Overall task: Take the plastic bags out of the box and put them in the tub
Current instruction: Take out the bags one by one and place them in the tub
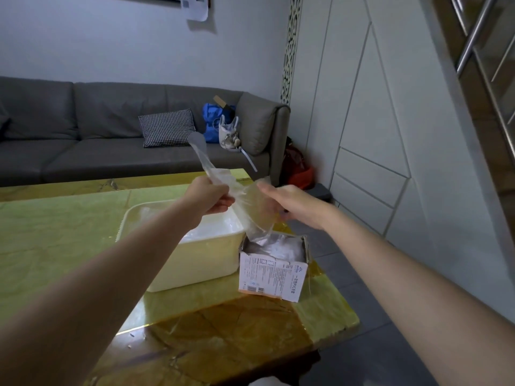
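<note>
The grey sofa fills the back of the room, far behind the tub, with a checked cushion and a blue bag on its seat. Nearer, the yellow-green table carries the white plastic tub, the landmark here. Just to the right of the tub, close to or touching its near right corner, stands the opened cardboard box, its torn top showing a crumpled mass of clear plastic inside.

Above the tub's far right corner, both hands hold one clear plastic bag, whose lower end trails down to the box mouth. The left hand has fingers curled round its upper part, with a twisted tail sticking up past the fist. The right hand, above the box, has the film draped against its fingers; its fingertips are hidden behind the film, so I cannot tell whether it pinches or merely supports.

The bag looks almost weightless, limp and slick, prone to clinging to its neighbours and dragging more out of the box. A pinch on a gathered bunch, as the left hand has, seems surest; a flat single layer would likely slip or stretch. The tub seems to hold some film already, though glare makes that uncertain.
</note>
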